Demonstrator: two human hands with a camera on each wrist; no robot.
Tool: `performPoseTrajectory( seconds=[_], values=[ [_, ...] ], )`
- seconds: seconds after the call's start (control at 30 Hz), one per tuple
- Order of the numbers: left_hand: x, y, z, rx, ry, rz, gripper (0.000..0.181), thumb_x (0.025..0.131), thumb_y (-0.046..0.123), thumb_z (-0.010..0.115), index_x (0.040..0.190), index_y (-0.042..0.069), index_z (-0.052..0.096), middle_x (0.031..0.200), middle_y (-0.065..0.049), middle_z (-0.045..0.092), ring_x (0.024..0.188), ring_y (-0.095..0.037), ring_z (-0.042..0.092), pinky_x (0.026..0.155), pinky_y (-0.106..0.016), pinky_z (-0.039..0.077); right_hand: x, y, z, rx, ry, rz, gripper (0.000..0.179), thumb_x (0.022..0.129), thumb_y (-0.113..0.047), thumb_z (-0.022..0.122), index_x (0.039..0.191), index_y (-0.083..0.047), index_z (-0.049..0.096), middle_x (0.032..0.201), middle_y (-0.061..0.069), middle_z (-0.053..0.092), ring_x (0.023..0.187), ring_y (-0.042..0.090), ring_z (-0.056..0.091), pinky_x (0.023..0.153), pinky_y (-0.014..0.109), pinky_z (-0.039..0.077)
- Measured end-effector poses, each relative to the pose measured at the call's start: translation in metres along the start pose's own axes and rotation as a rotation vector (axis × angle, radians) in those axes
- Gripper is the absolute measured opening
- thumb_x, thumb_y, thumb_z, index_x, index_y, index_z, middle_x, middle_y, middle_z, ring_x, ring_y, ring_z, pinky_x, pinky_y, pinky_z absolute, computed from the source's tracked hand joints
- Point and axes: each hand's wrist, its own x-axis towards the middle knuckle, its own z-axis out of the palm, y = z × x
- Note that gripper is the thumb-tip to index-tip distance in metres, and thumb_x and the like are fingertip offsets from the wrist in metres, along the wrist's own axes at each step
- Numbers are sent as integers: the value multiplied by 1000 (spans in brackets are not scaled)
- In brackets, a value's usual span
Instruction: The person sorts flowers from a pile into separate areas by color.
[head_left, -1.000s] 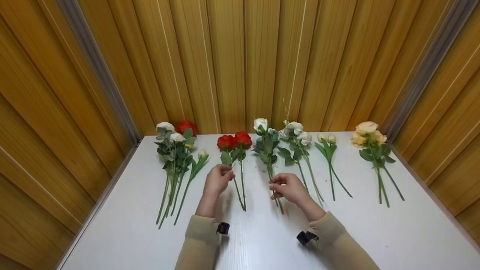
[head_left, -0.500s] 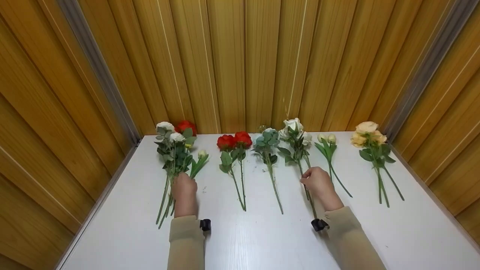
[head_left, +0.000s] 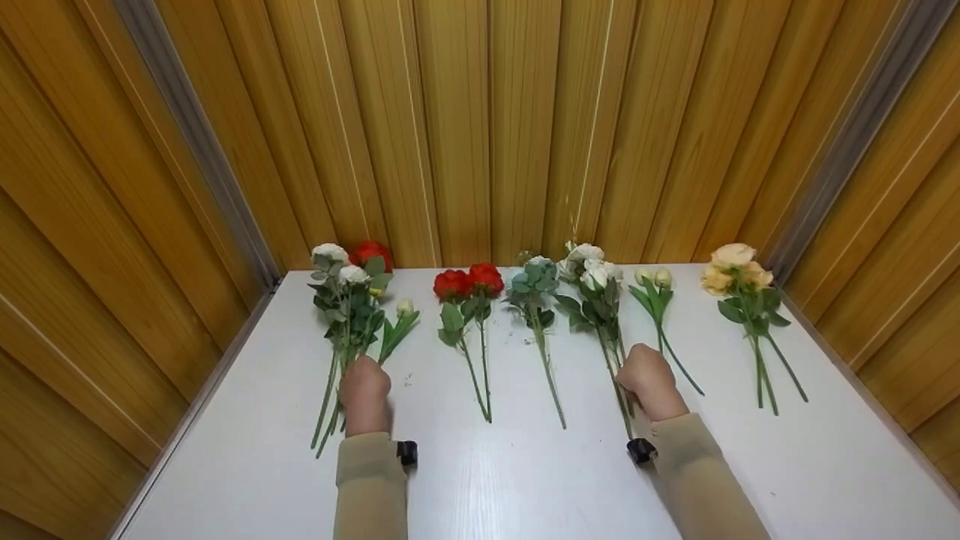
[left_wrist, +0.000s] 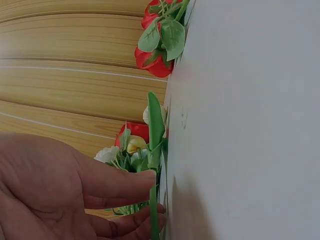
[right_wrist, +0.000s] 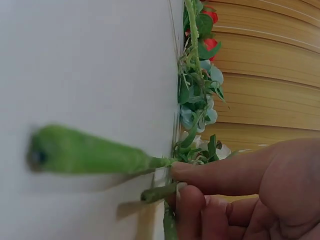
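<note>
Against wood-panelled walls, the head view shows a white table with flowers in a row – the left hand at the tulip beside the leftmost bunch, the right hand at the stems of the white roses, right of centre. In the left wrist view, thumb and fingers pinch the tulip's green stem. In the right wrist view, thumb and curled fingers nearly meet at the roses' stems – exactly which one is gripped cannot be told.
</note>
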Motion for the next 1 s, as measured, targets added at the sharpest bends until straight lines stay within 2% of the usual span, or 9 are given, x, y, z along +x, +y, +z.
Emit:
performPoseTrajectory(
  seconds=[0.1,0.2,0.3,0.57,0.8,0.87,1.0],
  values=[
    [0,-2,1,-7,-12,-3,23,98,-5,44,99,-9,67,96,-27,68,78,-30,61,71,-49,55,0,1,2,-10,7,13,18,80,5,55,65,-4,55,60,7,55,53,21,52,47,29,41],
    [-1,-3,1,-38,-13,6,23,98,-6,43,95,-9,66,92,-26,67,72,-26,51,67,-46,52,-1,1,1,-12,2,30,17,83,2,62,66,-2,60,58,7,58,51,20,54,47,29,42],
    [-2,-2,0,-66,-22,6,23,97,-6,42,99,-10,65,92,-25,66,73,-25,47,68,-45,50,-1,1,0,-2,-19,54,22,87,-4,68,65,-2,63,53,5,57,46,17,54,47,29,43],
    [-3,-1,-5,-100,-77,-37,29,97,-2,42,113,-13,64,105,-29,67,81,-28,53,79,-49,55,-1,-2,-2,12,-65,115,33,91,-13,74,61,-4,64,47,2,55,42,15,55,45,27,43],
    [-4,-2,-4,-110,-61,-34,29,98,-2,42,114,-14,64,108,-31,68,84,-29,58,80,-51,55,-3,-4,-2,18,-61,127,32,93,-15,71,64,-5,62,47,2,55,42,15,56,44,26,43],
    [-3,-1,-4,-108,-63,-41,27,97,-2,46,113,-13,65,108,-31,68,83,-29,58,77,-49,55,-4,-5,-3,20,-56,121,33,94,-15,70,64,-5,61,46,1,53,42,14,55,43,26,42],
    [1,1,-6,-99,-85,-61,21,89,-3,64,107,-13,68,103,-28,71,77,-27,56,67,-42,54,-6,-7,-4,27,-41,112,30,96,-16,67,69,-4,61,48,1,53,42,14,54,43,26,42]
  ],
)
